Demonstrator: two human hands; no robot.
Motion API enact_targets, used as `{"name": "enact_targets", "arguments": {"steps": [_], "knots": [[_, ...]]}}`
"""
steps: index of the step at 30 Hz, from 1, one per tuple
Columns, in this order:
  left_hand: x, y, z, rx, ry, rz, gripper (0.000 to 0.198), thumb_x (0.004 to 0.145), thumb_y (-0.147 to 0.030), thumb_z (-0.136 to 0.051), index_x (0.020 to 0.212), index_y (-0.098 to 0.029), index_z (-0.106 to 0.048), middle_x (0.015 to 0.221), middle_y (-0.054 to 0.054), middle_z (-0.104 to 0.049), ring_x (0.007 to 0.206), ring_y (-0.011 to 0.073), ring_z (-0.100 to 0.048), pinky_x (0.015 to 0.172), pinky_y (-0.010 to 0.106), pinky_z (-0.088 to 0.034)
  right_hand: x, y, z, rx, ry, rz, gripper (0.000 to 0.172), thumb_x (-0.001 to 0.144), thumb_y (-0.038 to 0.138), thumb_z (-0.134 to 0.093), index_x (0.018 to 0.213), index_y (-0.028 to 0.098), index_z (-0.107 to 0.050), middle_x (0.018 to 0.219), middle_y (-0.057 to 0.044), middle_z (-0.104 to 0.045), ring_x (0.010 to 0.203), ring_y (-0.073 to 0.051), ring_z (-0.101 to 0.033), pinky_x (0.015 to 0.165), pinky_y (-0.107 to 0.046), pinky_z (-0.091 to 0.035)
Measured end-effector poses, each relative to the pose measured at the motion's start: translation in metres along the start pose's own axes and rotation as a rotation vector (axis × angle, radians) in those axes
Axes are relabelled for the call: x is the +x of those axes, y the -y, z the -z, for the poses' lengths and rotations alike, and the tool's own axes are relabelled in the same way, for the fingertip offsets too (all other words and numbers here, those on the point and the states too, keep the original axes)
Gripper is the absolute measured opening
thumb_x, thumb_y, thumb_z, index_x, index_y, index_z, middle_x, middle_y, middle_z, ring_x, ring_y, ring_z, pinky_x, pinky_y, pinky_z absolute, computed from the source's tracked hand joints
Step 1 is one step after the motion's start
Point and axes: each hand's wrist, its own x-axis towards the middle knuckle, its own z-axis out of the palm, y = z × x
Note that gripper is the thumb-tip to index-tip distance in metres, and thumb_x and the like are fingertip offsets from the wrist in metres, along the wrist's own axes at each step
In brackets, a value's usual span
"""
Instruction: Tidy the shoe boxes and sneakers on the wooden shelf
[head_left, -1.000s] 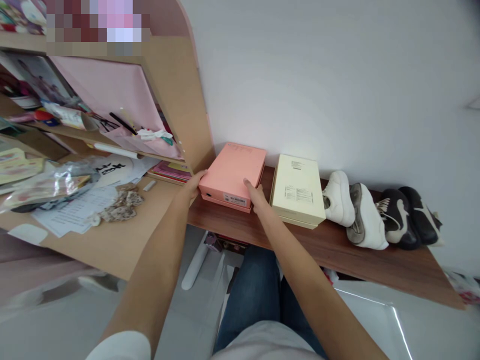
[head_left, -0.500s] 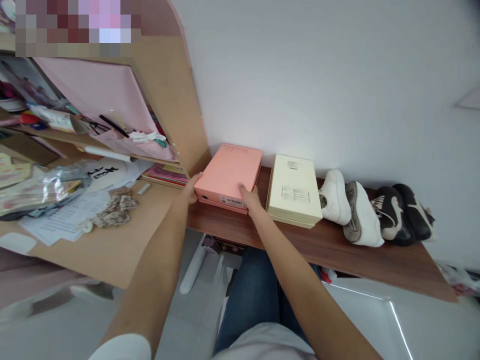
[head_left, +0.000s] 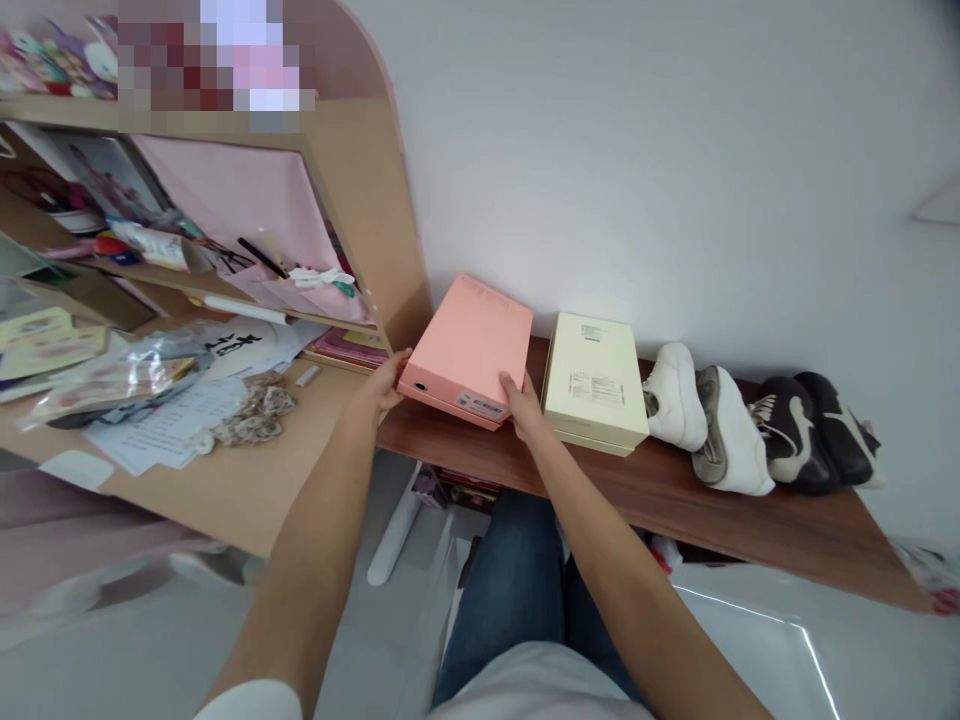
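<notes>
A pink shoebox point(head_left: 474, 340) with a label on its front side is held between my two hands, turned slightly and tilted over the brown wooden bench point(head_left: 600, 490). My left hand point(head_left: 388, 384) grips its front left corner. At the front right corner, my right hand point(head_left: 521, 402) has its thumb on the lid and its fingers along the side. To the right lies a closed cream shoebox point(head_left: 595, 380) with printed text on its lid. Whether the pink box still touches the bench underneath, I cannot tell.
Beside the cream box stand a pair of white shoes point(head_left: 731, 430) and a pair of black shoes point(head_left: 795, 430). On the left, a desk point(head_left: 315, 430) bears papers, plastic bags and a crumpled cloth item point(head_left: 259, 410). A white roll point(head_left: 394, 540) leans below the bench.
The pink shoebox has turned clockwise and tilted, its left side raised, with both hands keeping hold. The view has shifted a little to the left.
</notes>
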Motion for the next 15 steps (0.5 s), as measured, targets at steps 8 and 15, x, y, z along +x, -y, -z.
{"name": "enact_targets", "arguments": {"steps": [8,15], "knots": [[-0.032,0.003,-0.013,-0.157,0.187,-0.065,0.056,0.084,-0.059,-0.048,0.121,-0.019,-0.061,0.111,0.014,-0.071,0.11,0.0362,-0.063,0.084,0.054,-0.054,-0.009,0.017,-0.01,-0.394,-0.021,0.069,0.071,0.092,0.061,-0.038,0.152,0.024,-0.031,0.164,-0.006,-0.014,0.152,-0.028,-0.002,0.121,-0.056,-0.004],[-0.031,0.023,-0.033,-0.291,0.206,-0.101,0.06,0.086,-0.063,-0.044,0.127,-0.023,-0.061,0.125,0.012,-0.067,0.116,0.0346,-0.06,0.085,0.051,-0.054,-0.004,0.044,-0.025,-0.441,0.029,0.079,0.077,0.084,0.072,-0.045,0.148,0.03,-0.037,0.161,-0.007,-0.024,0.15,-0.037,-0.01,0.117,-0.065,-0.006]]}}
